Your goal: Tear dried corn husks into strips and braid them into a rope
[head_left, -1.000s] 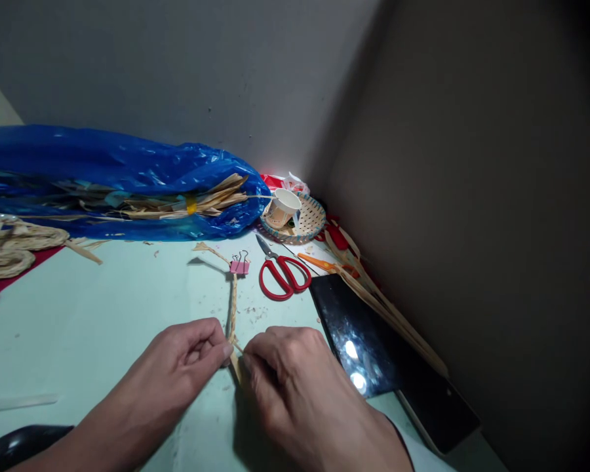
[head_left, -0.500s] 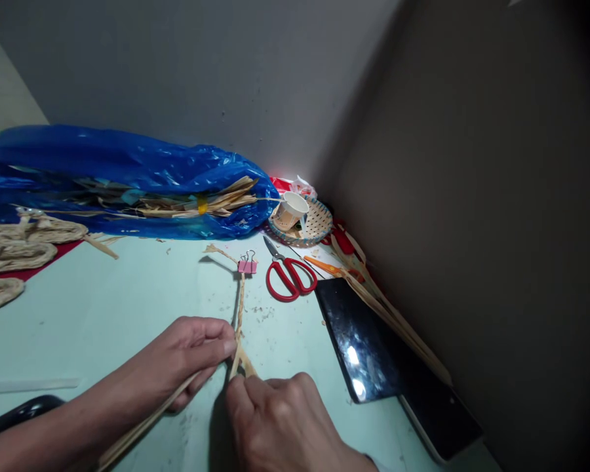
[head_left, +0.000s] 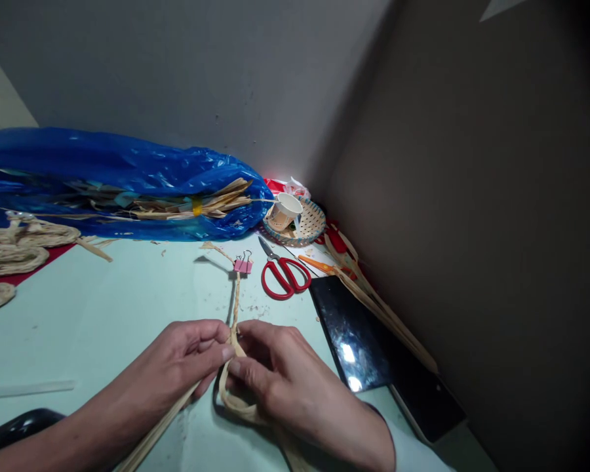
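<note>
A thin braid of pale dried plant strips [head_left: 236,298] runs toward me from a pink binder clip [head_left: 243,266] on the table. My left hand [head_left: 191,357] pinches the braid's near end, and loose strips trail from under its palm toward the bottom edge. Close against it, my right hand [head_left: 280,373] grips another strip [head_left: 238,410], which loops below the fingers and runs off toward me. Both thumbs meet at the point where the strips join the braid. The right fingertips are partly hidden behind the braid.
Red-handled scissors [head_left: 284,275] lie right of the clip. Behind are a woven basket [head_left: 319,223] with a paper cup [head_left: 288,206] and a blue plastic bag [head_left: 128,147] of dried strips. A black tablet [head_left: 347,334] lies right; coiled braids [head_left: 24,239] lie left.
My right hand has moved up and closer to my left hand, from below the braid's end to its right side. A strip now bends in a loop beneath it. The view has shifted slightly.
</note>
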The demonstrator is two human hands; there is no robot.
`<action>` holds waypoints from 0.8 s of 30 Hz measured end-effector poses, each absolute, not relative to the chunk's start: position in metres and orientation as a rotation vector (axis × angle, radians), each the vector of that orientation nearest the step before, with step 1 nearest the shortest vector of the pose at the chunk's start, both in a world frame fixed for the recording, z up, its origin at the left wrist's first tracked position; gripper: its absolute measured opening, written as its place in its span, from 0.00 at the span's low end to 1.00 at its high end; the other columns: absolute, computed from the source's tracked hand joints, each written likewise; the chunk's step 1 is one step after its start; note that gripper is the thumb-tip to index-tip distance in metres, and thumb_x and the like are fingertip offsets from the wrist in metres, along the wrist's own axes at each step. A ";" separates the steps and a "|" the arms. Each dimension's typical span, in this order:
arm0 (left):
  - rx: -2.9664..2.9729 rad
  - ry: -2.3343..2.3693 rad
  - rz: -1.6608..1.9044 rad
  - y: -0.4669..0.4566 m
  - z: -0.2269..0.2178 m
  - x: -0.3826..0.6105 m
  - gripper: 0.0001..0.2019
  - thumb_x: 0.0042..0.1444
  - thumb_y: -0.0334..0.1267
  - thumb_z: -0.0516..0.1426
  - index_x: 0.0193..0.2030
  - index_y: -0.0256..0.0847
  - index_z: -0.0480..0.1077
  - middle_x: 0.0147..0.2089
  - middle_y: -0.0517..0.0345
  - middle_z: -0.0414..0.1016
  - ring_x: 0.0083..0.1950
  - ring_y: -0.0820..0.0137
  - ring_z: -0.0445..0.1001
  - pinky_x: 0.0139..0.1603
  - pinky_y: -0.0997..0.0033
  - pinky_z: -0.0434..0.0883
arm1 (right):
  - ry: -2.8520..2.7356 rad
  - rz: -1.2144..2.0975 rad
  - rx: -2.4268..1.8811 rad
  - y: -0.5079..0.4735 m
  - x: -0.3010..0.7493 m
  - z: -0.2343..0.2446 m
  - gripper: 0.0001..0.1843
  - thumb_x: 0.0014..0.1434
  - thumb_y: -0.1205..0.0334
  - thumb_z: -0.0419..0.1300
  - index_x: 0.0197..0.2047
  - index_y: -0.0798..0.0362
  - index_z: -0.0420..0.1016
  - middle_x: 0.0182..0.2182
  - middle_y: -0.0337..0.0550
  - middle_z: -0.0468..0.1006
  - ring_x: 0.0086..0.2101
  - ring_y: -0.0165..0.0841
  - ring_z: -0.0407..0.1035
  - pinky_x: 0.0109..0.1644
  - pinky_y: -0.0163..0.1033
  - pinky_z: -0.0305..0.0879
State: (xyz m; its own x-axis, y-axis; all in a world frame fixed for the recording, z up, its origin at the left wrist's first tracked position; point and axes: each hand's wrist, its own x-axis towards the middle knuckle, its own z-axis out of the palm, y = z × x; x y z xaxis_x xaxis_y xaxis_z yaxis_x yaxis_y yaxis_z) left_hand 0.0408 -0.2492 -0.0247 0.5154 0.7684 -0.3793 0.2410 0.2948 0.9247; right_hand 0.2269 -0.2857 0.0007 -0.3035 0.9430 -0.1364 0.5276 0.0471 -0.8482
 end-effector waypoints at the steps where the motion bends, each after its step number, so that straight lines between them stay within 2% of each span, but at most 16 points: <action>1: 1.288 1.022 0.452 -0.250 -0.025 0.041 0.11 0.54 0.45 0.62 0.27 0.42 0.68 0.16 0.73 0.57 0.19 0.77 0.50 0.22 0.75 0.47 | -1.865 1.269 -1.427 -0.284 0.228 -0.001 0.06 0.65 0.61 0.56 0.37 0.52 0.71 0.29 0.39 0.74 0.34 0.33 0.68 0.35 0.35 0.57; 4: 1.378 1.059 0.459 -0.250 -0.028 0.044 0.13 0.54 0.46 0.61 0.26 0.42 0.67 0.18 0.72 0.56 0.22 0.75 0.52 0.23 0.74 0.49 | -1.827 1.350 -1.334 -0.280 0.228 -0.007 0.06 0.66 0.66 0.53 0.37 0.53 0.70 0.27 0.36 0.71 0.29 0.28 0.64 0.35 0.34 0.55; 7: 1.487 1.108 0.460 -0.252 -0.027 0.045 0.14 0.54 0.50 0.58 0.27 0.43 0.67 0.22 0.70 0.54 0.24 0.73 0.53 0.24 0.73 0.52 | -1.764 1.379 -1.312 -0.277 0.226 -0.009 0.08 0.63 0.69 0.52 0.34 0.54 0.71 0.27 0.36 0.69 0.29 0.28 0.61 0.34 0.34 0.54; 12: 1.645 1.235 0.361 -0.256 -0.020 0.044 0.18 0.56 0.56 0.52 0.26 0.45 0.63 0.26 0.65 0.60 0.30 0.68 0.59 0.31 0.69 0.58 | -1.542 1.381 -1.286 -0.274 0.220 -0.017 0.13 0.61 0.61 0.56 0.27 0.56 0.73 0.23 0.34 0.64 0.27 0.27 0.56 0.31 0.34 0.52; 14: 1.701 1.262 0.330 -0.256 -0.019 0.043 0.19 0.56 0.57 0.50 0.25 0.45 0.61 0.27 0.63 0.61 0.30 0.66 0.61 0.32 0.67 0.59 | -1.442 1.387 -1.319 -0.275 0.217 -0.020 0.13 0.60 0.61 0.58 0.26 0.57 0.75 0.22 0.34 0.63 0.26 0.27 0.55 0.30 0.34 0.52; 18: 1.726 1.281 0.316 -0.258 -0.022 0.039 0.19 0.59 0.56 0.51 0.25 0.45 0.60 0.27 0.63 0.63 0.31 0.66 0.63 0.34 0.67 0.60 | -1.282 1.436 -1.350 -0.278 0.213 -0.020 0.11 0.57 0.64 0.60 0.28 0.59 0.80 0.19 0.34 0.67 0.23 0.25 0.56 0.27 0.32 0.52; 24: 1.779 1.290 0.432 -0.264 -0.026 0.034 0.20 0.64 0.54 0.51 0.25 0.46 0.64 0.25 0.63 0.66 0.30 0.67 0.66 0.32 0.70 0.63 | -1.252 1.460 -1.272 -0.278 0.214 -0.024 0.12 0.57 0.64 0.59 0.27 0.59 0.83 0.22 0.39 0.76 0.24 0.26 0.63 0.31 0.33 0.57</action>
